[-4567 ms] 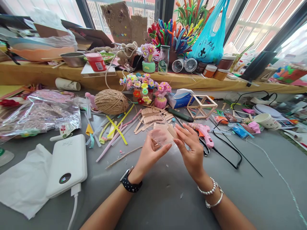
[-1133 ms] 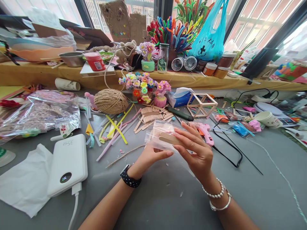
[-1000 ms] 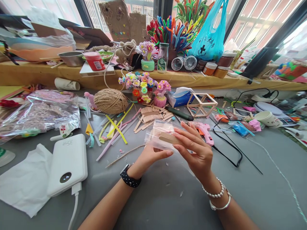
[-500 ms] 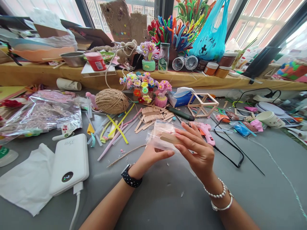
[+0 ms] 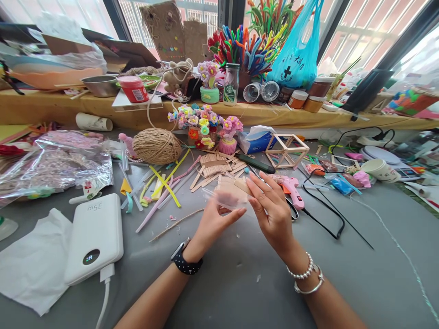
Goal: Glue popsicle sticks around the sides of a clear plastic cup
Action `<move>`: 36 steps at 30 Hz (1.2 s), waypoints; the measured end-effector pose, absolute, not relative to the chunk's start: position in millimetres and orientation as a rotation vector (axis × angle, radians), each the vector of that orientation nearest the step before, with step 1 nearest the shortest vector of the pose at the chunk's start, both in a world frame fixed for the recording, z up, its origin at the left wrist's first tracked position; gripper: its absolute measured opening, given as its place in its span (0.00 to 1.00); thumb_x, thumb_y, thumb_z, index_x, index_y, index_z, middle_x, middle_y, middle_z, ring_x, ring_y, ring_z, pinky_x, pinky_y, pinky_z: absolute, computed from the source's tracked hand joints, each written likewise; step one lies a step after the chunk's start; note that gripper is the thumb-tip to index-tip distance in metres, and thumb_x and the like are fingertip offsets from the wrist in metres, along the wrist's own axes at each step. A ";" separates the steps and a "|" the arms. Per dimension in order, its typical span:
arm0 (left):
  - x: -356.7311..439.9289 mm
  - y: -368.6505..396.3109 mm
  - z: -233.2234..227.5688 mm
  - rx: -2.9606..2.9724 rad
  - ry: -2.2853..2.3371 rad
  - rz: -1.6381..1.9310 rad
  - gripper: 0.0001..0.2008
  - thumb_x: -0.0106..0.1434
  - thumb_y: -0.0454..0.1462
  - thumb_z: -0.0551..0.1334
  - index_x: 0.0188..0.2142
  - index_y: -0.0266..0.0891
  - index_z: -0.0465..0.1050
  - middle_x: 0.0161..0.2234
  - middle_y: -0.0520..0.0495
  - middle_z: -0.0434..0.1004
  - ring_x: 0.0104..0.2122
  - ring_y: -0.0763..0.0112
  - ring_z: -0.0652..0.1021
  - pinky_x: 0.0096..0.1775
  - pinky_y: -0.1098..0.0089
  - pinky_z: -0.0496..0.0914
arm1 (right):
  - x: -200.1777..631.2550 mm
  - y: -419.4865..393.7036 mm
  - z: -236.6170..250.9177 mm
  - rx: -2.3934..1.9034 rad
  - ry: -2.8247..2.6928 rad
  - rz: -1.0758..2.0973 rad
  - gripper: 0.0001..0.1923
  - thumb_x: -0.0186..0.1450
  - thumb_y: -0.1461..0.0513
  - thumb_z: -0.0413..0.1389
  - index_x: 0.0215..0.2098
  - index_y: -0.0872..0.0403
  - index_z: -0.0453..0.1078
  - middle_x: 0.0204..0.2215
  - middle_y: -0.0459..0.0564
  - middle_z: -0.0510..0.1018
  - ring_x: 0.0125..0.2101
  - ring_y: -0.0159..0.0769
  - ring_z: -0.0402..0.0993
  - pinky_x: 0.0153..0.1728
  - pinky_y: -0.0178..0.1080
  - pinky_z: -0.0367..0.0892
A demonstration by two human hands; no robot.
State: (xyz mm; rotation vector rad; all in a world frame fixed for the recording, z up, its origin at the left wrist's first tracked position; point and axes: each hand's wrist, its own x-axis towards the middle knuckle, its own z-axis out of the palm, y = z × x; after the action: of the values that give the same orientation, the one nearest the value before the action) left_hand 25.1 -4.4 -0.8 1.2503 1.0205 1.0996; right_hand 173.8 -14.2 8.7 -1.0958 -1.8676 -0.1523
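Cluttered craft bench by windows.
Grey tabletop [image 5: 343,283], yellow-covered ledge [image 5: 260,114] behind, barred windows [image 5: 370,27], strong daylight.

Left hand [image 5: 213,220] and right hand [image 5: 272,211] raised together, fingers pinching.

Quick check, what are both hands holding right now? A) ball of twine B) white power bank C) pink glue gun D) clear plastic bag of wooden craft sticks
D: the left hand and right hand pinch a clear plastic bag of wooden craft sticks between them above the table, apart from the other three things.
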 end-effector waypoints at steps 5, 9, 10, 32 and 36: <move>22.1 -2.4 -1.5 1.246 1.045 1.149 0.18 0.49 0.42 0.66 0.37 0.38 0.65 0.36 0.46 0.71 0.38 0.63 0.73 0.40 0.65 0.67 | 174.1 -13.4 9.1 -1.096 -1.993 -0.135 0.24 0.66 0.57 0.44 0.59 0.53 0.54 0.57 0.54 0.62 0.59 0.44 0.51 0.55 0.52 0.54; 13.9 1.0 2.3 1.211 1.061 1.226 0.20 0.50 0.42 0.65 0.40 0.39 0.64 0.41 0.45 0.70 0.44 0.62 0.72 0.43 0.63 0.66 | 172.2 -12.1 6.8 -1.127 -2.062 -0.121 0.29 0.64 0.51 0.44 0.61 0.53 0.48 0.60 0.55 0.56 0.61 0.46 0.45 0.56 0.54 0.52; 11.2 2.4 3.6 1.204 1.059 1.243 0.20 0.51 0.43 0.65 0.41 0.39 0.63 0.42 0.45 0.70 0.45 0.61 0.71 0.44 0.63 0.66 | 172.0 -11.1 5.4 -1.135 -2.060 -0.114 0.28 0.65 0.51 0.44 0.61 0.52 0.50 0.60 0.55 0.56 0.61 0.46 0.45 0.56 0.54 0.52; -10.1 17.1 12.4 0.809 0.990 1.330 0.25 0.52 0.54 0.59 0.41 0.37 0.67 0.31 0.46 0.76 0.37 0.62 0.76 0.41 0.64 0.67 | 179.7 14.8 -40.9 -1.495 -2.268 -0.228 0.11 0.62 0.66 0.50 0.41 0.57 0.71 0.41 0.56 0.77 0.41 0.42 0.73 0.42 0.44 0.65; -14.3 22.9 11.1 0.688 0.966 1.542 0.22 0.52 0.52 0.60 0.38 0.38 0.67 0.31 0.47 0.75 0.37 0.65 0.76 0.42 0.64 0.67 | 180.3 13.5 -39.0 -1.552 -2.248 -0.228 0.11 0.61 0.67 0.50 0.40 0.57 0.71 0.39 0.55 0.78 0.39 0.41 0.72 0.41 0.42 0.64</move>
State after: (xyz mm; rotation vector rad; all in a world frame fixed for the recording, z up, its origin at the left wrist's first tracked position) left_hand -14.3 22.9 11.1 0.6878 0.9662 1.5421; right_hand 180.3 13.5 -39.0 -1.5516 -2.2476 -0.2282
